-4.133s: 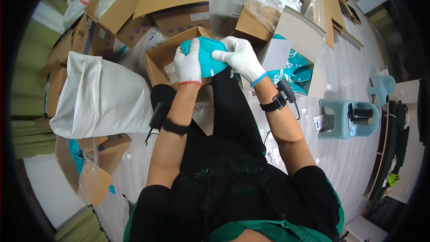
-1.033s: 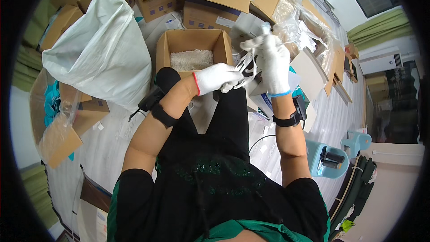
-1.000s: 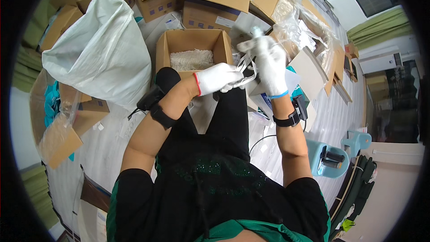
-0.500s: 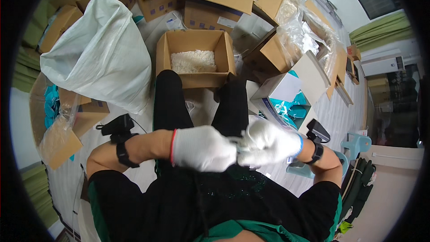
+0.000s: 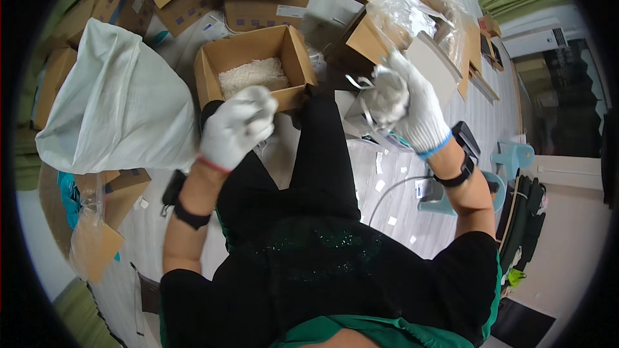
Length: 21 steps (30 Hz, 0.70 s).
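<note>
My right hand (image 5: 422,106), in a white glove with a blue cuff, is raised over the white carton. It is closed on a crumpled white bundle (image 5: 385,98) with thin loose strips hanging off it; motion blur hides its kind. My left hand (image 5: 235,125), in a white glove with a red cuff, hovers at the near left edge of a small cardboard box (image 5: 209,77). Its fingers are curled in, and I cannot make out whether anything is between them. White stringy material (image 5: 255,76) lies inside that box.
A large white woven sack (image 5: 122,103) stands at the left. Open cardboard boxes (image 5: 267,9) line the far side. By my right hand is a white carton (image 5: 429,58) with its flap up. Paper scraps (image 5: 380,185) and a blue-grey stool (image 5: 438,201) are on the floor at right.
My hands were together above my lap and have parted. The left moved forward and left toward the small box; the right moved forward and right with the white bundle. The view has shifted.
</note>
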Motion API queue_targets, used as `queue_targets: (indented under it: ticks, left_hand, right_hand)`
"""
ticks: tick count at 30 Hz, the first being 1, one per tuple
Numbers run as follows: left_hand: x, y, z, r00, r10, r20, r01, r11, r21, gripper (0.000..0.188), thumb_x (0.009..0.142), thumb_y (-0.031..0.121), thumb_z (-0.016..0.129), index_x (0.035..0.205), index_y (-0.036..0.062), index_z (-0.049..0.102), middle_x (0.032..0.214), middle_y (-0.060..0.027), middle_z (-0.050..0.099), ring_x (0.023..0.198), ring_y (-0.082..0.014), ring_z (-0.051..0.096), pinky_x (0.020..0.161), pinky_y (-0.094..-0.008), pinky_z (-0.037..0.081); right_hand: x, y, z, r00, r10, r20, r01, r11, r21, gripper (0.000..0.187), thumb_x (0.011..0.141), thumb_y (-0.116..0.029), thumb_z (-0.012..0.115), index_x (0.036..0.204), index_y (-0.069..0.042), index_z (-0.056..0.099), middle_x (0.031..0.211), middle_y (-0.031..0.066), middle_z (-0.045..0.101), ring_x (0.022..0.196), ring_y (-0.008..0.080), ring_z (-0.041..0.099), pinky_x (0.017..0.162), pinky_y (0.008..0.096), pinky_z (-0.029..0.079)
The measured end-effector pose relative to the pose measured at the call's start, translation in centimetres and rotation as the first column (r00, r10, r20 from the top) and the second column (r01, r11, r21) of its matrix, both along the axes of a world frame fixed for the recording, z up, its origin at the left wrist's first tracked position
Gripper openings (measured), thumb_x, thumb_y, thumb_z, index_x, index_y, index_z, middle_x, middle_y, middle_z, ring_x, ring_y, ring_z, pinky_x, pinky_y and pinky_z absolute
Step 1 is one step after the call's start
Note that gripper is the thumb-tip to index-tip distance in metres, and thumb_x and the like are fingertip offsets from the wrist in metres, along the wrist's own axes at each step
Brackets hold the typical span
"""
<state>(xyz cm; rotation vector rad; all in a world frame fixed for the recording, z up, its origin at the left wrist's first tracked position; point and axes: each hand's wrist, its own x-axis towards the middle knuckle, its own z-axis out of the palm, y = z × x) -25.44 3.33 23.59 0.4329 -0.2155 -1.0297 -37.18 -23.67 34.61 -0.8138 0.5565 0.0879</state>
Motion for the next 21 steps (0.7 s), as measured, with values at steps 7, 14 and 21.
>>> queue_targets:
  ticks: [7, 14, 21]
  left_hand:
    - [-3.0, -9.5, -2.6, 0.88, -0.119, 0.459, -0.059, 0.933, 0.354, 0.035, 0.104, 0.029, 0.044, 0.108, -0.0007, 0.062, 0.089, -0.0084, 0.066, 0.057, -0.0035, 0.039, 0.049, -0.0188, 0.029]
    - [-2.5, -11.6, -2.5, 0.978, -0.206, 0.028, 0.193, 0.95, 0.247, 0.034, 0.101, 0.036, 0.051, 0.101, 0.0025, 0.06, 0.078, -0.0082, 0.061, 0.048, -0.0045, 0.036, 0.046, -0.0189, 0.027]
    - [-2.9, -9.8, 0.3, 0.849, -0.039, 0.527, -0.197, 0.902, 0.384, 0.01, 0.096, 0.009, 0.06, 0.1, 0.0004, 0.059, 0.08, -0.0053, 0.061, 0.057, -0.0036, 0.043, 0.05, -0.0188, 0.033]
  right_hand:
    - [1.8, 1.0, -2.1, 0.985, -0.156, -0.075, 0.162, 0.984, 0.072, 0.033, 0.098, -0.031, 0.057, 0.071, -0.014, 0.056, 0.055, -0.0039, 0.049, 0.041, 0.0084, 0.043, 0.037, 0.0224, 0.035]
    - [1.7, 2.2, -2.6, 0.988, -0.125, -0.093, 0.115, 0.987, -0.115, 0.019, 0.095, -0.028, 0.064, 0.086, -0.012, 0.061, 0.063, -0.0018, 0.056, 0.052, 0.0117, 0.055, 0.049, 0.0277, 0.049]
    - [0.9, 0.8, -4.3, 0.996, 0.044, -0.082, -0.092, 0.625, -0.775, 0.029, 0.091, -0.031, 0.069, 0.083, -0.003, 0.069, 0.064, -0.0023, 0.058, 0.048, 0.0053, 0.043, 0.044, 0.025, 0.035]
